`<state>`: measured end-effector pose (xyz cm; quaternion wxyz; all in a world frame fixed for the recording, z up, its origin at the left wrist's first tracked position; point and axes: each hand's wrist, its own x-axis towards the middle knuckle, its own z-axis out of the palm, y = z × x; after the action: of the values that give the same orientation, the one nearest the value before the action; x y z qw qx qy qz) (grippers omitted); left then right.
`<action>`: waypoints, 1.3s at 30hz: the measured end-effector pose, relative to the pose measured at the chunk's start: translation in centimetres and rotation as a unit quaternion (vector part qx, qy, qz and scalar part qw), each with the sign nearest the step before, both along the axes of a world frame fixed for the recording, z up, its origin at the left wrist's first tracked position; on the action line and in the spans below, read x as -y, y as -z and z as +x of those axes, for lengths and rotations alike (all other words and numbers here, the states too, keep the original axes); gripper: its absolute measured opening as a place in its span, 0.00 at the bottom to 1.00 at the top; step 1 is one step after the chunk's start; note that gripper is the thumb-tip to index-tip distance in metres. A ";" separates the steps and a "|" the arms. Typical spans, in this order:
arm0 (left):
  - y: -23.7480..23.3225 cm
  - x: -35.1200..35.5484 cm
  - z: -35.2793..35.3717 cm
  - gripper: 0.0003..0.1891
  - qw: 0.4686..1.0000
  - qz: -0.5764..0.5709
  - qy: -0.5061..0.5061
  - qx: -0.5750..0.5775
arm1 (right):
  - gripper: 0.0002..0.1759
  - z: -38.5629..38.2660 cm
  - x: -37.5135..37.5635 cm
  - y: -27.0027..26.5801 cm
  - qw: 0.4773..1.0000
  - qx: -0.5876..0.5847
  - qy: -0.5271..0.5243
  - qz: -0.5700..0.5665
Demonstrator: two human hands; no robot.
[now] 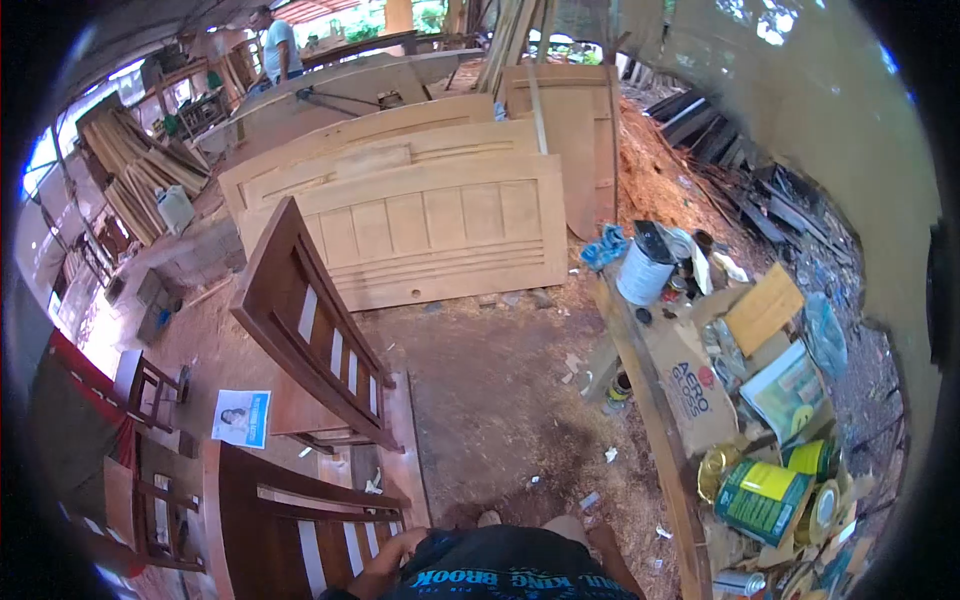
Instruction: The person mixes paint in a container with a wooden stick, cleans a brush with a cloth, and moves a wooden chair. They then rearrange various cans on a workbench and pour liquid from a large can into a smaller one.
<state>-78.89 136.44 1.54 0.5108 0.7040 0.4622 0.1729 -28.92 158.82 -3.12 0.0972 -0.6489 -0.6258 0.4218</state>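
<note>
My left hand is low at the bottom edge, close beside the slatted back of a dark brown wooden chair; its fingers are mostly hidden. My right hand hangs by my leg on the other side of my dark printed shirt, small and blurred, and I cannot tell how its fingers are set. Another wooden chair with a tall slatted back stands just ahead of the first, on a low plank.
Pale panelled doors lean across the way ahead. At right, a cluttered bench holds a green can, a grey tin and flattened cardboard. A printed sheet lies left. A person stands far back.
</note>
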 end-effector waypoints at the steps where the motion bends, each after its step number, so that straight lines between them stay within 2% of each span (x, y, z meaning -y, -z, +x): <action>1: -0.4 0.1 -0.6 0.24 0.999 0.042 -0.027 0.017 | 0.10 -1.9 -1.2 -0.9 0.999 -0.009 -0.017 0.027; 2: -0.7 0.3 -0.4 0.22 0.983 -0.052 -0.171 -0.037 | 0.11 -3.9 -2.2 -1.8 0.994 -0.005 -0.035 0.101; 3: -2.0 0.3 0.0 0.21 0.933 -0.142 -0.324 -0.062 | 0.11 -5.1 -3.8 -1.1 0.996 0.044 -0.048 0.061; 4: -5.1 -0.5 1.1 0.20 0.853 -0.228 -0.459 -0.097 | 0.12 -6.0 -5.9 0.6 0.994 0.094 -0.060 0.022; 5: -6.5 -1.6 2.0 0.15 0.786 -0.211 -0.568 -0.120 | 0.13 -6.6 -7.5 2.2 0.987 0.144 -0.072 -0.018; 8: -1.7 -2.9 0.8 0.17 0.660 -0.185 -0.725 0.072 | 0.15 -9.9 -12.6 -3.3 0.968 0.104 -0.218 -0.071; 9: -2.3 -3.7 0.8 0.16 0.653 -0.179 -0.731 0.086 | 0.15 -10.8 -14.3 -2.5 0.922 0.144 -0.360 0.018; 10: -2.9 -4.6 0.9 0.15 0.647 -0.172 -0.736 0.100 | 0.15 -10.9 -16.8 1.7 0.847 0.178 -0.490 0.108; 11: -4.9 -6.0 1.1 0.14 0.642 -0.166 -0.740 0.114 | 0.15 -11.2 -18.9 4.4 0.746 0.206 -0.603 0.194; 14: -9.7 -10.0 1.9 0.13 0.625 -0.220 -0.749 0.019 | 0.14 -15.3 -22.6 4.1 0.893 0.144 -0.409 0.120; 17: -5.9 -11.0 1.5 0.16 0.682 -0.230 -0.692 -0.053 | 0.10 -19.9 -28.0 -2.5 0.913 0.133 -0.385 -0.032; 18: -3.2 -10.7 1.9 0.18 0.696 -0.243 -0.667 -0.112 | 0.09 -20.5 -30.5 0.7 0.862 0.132 -0.487 0.046; 20: 1.6 -11.0 2.2 0.23 0.713 -0.268 -0.606 -0.230 | 0.09 -21.3 -35.7 7.6 0.717 0.127 -0.634 0.260; 22: 1.4 -12.5 2.6 0.23 0.721 -0.292 -0.583 -0.236 | 0.10 -23.0 -36.9 -0.6 0.879 0.070 -0.456 0.121; 23: 1.3 -13.3 2.5 0.22 0.725 -0.299 -0.578 -0.226 | 0.11 -24.4 -37.2 -6.6 0.936 0.023 -0.344 0.071; 26: 0.7 -15.4 1.5 0.21 0.742 -0.306 -0.565 -0.193 | 0.11 -24.9 -40.4 -7.3 0.922 0.079 -0.375 0.050; 27: 0.3 -16.0 1.0 0.21 0.748 -0.307 -0.559 -0.184 | 0.12 -24.6 -40.9 -7.8 0.894 0.097 -0.430 0.085; 33: -1.5 -18.7 -3.2 0.19 0.790 -0.294 -0.509 -0.175 | 0.19 -19.2 -41.9 2.0 0.827 0.249 -0.478 0.159; 36: -2.0 -19.2 -5.4 0.18 0.803 -0.287 -0.493 -0.174 | 0.23 -16.9 -38.6 5.4 0.842 0.266 -0.437 0.174; 38: -2.3 -19.3 -7.0 0.18 0.800 -0.281 -0.500 -0.176 | 0.27 -16.3 -36.8 8.6 0.819 0.300 -0.473 0.129; 39: -2.4 -19.4 -7.9 0.18 0.798 -0.277 -0.507 -0.174 | 0.27 -16.4 -35.3 7.9 0.822 0.299 -0.477 0.087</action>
<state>-86.77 155.82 3.94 0.4343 0.2159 0.8622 0.1465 -45.29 194.11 -11.01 -0.2521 -0.3525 -0.8895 0.1451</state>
